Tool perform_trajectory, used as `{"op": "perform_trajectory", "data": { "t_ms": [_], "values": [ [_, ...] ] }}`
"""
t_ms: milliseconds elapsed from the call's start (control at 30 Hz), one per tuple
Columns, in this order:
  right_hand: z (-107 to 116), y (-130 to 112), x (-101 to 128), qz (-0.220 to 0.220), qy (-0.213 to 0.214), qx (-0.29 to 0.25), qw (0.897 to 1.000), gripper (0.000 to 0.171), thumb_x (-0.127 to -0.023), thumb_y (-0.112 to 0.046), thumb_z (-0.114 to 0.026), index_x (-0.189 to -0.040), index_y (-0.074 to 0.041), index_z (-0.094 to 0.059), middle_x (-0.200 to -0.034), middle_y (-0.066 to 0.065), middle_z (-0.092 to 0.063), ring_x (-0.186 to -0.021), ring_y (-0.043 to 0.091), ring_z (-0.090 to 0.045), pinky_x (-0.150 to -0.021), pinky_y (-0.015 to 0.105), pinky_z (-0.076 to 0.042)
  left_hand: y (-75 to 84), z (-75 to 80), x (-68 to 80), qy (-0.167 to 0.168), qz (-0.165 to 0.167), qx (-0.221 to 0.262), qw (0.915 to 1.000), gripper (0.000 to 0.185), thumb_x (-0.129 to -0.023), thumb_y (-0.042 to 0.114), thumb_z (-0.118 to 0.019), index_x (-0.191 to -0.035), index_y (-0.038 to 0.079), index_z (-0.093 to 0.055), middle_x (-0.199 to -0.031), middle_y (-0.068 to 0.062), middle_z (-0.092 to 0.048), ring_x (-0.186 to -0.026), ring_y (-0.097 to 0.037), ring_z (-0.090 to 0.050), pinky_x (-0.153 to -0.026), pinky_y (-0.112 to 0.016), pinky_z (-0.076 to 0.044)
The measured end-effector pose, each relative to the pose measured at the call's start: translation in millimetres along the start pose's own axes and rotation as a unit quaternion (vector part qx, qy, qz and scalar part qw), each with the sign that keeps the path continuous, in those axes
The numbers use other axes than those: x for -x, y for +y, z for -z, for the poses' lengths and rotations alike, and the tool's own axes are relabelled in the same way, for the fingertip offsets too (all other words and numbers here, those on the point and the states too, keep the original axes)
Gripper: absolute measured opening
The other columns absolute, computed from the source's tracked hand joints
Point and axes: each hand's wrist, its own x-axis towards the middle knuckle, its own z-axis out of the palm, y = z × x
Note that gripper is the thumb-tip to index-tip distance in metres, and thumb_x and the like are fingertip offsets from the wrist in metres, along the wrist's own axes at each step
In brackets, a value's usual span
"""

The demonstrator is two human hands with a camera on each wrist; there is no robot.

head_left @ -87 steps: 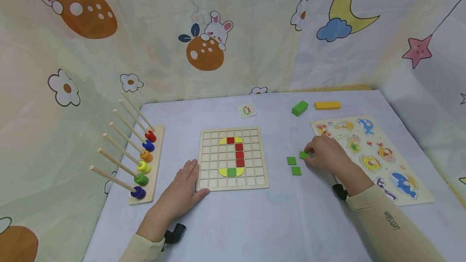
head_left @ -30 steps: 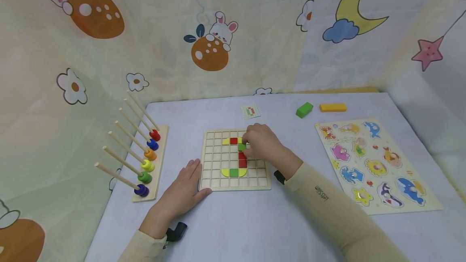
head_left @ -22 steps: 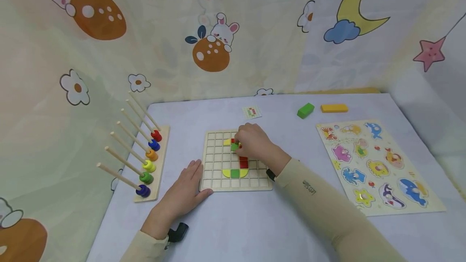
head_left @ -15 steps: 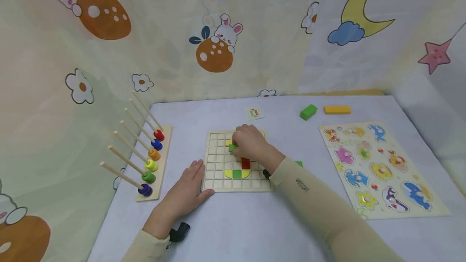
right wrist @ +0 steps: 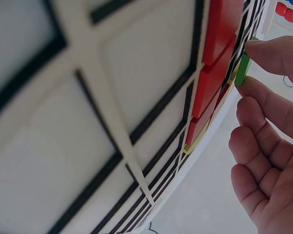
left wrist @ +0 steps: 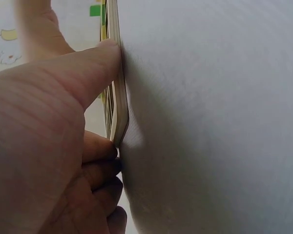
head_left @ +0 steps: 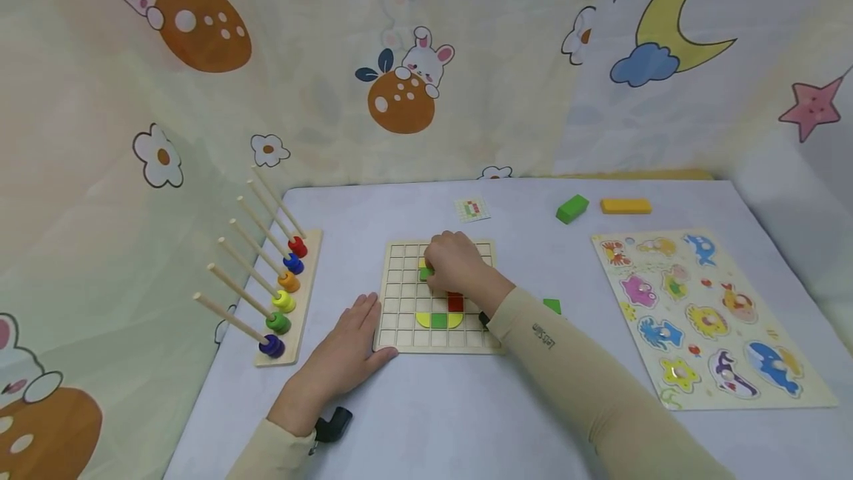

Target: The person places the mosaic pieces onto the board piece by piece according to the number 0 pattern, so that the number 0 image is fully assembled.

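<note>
My right hand pinches a small green square tile between thumb and index finger, close over the upper part of the wooden grid board. On the board, red square tiles form a column, partly hidden by that hand in the head view. Lower down, another green tile lies between two yellow rounded pieces. My left hand rests at the board's lower left corner, fingers extended along its left side. Its thumb touches the board's near edge in the left wrist view.
A loose green tile lies beside the right sleeve. A pattern card, a green block and a yellow block are at the back. A pegged bead rack stands left; an animal puzzle board lies right.
My right hand has taken a green tile from the table right of the board and carried it left over the grid, sliding further left lately. The left hand has stayed at the corner.
</note>
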Motion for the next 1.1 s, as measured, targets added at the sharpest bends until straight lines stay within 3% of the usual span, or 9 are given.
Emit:
{"op": "perform_trajectory", "data": {
  "t_ms": [833,1100],
  "values": [
    [-1,3,1,0.008,-0.001,-0.017,1.0,0.01,-0.09,-0.027,-0.079,-0.092,-0.017,-0.083,-0.093,-0.004,-0.072,-0.089,0.019,-0.058,-0.087,0.038,-0.051,-0.9,-2.1,-2.1,-0.003,-0.004,-0.004,1.0,0.097,-0.097,0.059,-0.066,-0.166,0.007,-0.024,-0.177,-0.011,-0.016,-0.165,-0.03,-0.013,-0.132,-0.052,-0.022],
    [18,4,9,0.019,0.042,-0.041,0.998,0.02,-0.089,-0.031,-0.081,-0.105,-0.019,-0.084,-0.097,-0.003,-0.072,-0.092,0.02,-0.06,-0.091,0.04,-0.053,-2.4,-1.7,-1.6,-0.005,-0.001,-0.003,1.0,0.098,-0.096,0.059,-0.067,-0.166,0.006,-0.024,-0.177,-0.011,-0.016,-0.165,-0.03,-0.014,-0.132,-0.052,-0.024]
  ]
}}
